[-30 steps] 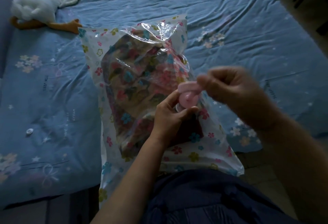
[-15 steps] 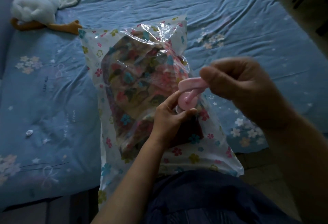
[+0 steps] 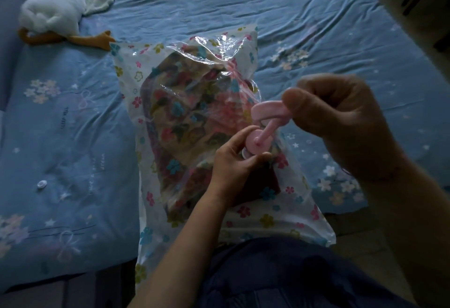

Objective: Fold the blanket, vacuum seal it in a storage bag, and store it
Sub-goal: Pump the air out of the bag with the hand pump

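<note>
A clear storage bag (image 3: 136,81) printed with small flowers lies on the blue bed, reaching over its near edge onto my lap. Inside it sits the folded floral blanket (image 3: 192,122). A pink hand pump (image 3: 257,143) stands on the bag near its right side. My left hand (image 3: 233,161) grips the pump's round body where it meets the bag. My right hand (image 3: 341,117) holds the pump's pink handle (image 3: 267,110), which is raised on its thin rod above the body.
A white plush duck (image 3: 53,12) with orange feet lies at the bed's far left. A small white cap-like piece (image 3: 42,184) rests on the blue sheet (image 3: 316,15) at left. Dark floor shows on the right past the bed's edge.
My right hand has drawn the pink handle up and away from the pump body, showing the rod. My left hand stays on the pump body.
</note>
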The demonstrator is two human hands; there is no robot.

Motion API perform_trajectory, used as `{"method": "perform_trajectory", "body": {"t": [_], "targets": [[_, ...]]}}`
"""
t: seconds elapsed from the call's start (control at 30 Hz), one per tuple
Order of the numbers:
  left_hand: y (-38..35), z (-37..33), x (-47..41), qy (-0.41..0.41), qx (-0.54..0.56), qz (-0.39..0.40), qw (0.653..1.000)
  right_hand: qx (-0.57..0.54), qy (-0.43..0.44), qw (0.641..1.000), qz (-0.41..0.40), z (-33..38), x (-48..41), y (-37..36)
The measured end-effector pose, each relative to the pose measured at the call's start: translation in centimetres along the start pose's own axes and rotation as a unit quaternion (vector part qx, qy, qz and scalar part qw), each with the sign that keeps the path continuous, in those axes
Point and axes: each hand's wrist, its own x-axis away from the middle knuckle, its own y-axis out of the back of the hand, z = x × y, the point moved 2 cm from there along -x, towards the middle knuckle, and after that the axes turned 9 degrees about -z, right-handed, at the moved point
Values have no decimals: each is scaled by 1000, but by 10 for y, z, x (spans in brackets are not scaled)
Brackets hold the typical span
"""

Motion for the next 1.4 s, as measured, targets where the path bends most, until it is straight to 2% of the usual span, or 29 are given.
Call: {"method": "perform_trajectory", "body": {"t": [0.07, 0.17, 0.23, 0.3, 0.43, 0.5, 0.63, 0.73, 0.83, 0.9, 0.97, 1.07, 1.13, 1.2, 1.33, 1.4], "targets": [[-2, 1, 2, 0, 7, 5, 1000, 74, -28, 997, -10, -24, 4, -3], [-4, -1, 3, -1, 21, 16, 1000, 184, -123, 975, 12, -69, 14, -4], [-1, -3, 3, -4, 18, 6, 1000, 205, -117, 972, 19, -67, 13, -3], [1, -3, 0, -13, 9, 5, 1000, 166, -67, 984, 16, -36, 7, -3], [0, 0, 0, -4, 6, 7, 1000, -15, 6, 1000, 12, 9, -1, 2], [-2, 1, 2, -5, 13, 4, 1000, 6, -14, 1000, 2, -6, 1, 1], [-3, 1, 5, -13, 10, 6, 1000, 163, -154, 974, 22, -67, 19, -4], [-1, 2, 4, -15, 5, 4, 1000, 153, -118, 981, 9, -52, 18, -3], [-1, 3, 1, -5, 0, 1, 1000, 5, -52, 999, -2, -4, 5, -1], [-2, 3, 0, 4, 8, -2, 1000, -67, -31, 997, -11, 6, 1, 2], [-2, 2, 1, 1, 8, -2, 1000, -3, -53, 998, -18, -13, 5, -2], [-3, 2, 5, -6, 15, 6, 1000, 128, -155, 980, -3, -63, 23, -8], [-1, 1, 8, -2, 25, -4, 1000, 165, -158, 974, -10, -71, 27, -9], [0, -2, 7, -10, 18, 4, 1000, 139, -106, 985, -14, -46, 19, -8], [1, -2, 4, 5, 22, 3, 1000, 3, -8, 1000, -23, 4, 1, -4], [0, 0, 5, 5, 19, -3, 1000, 39, -23, 999, -22, -10, 3, -5]]}}
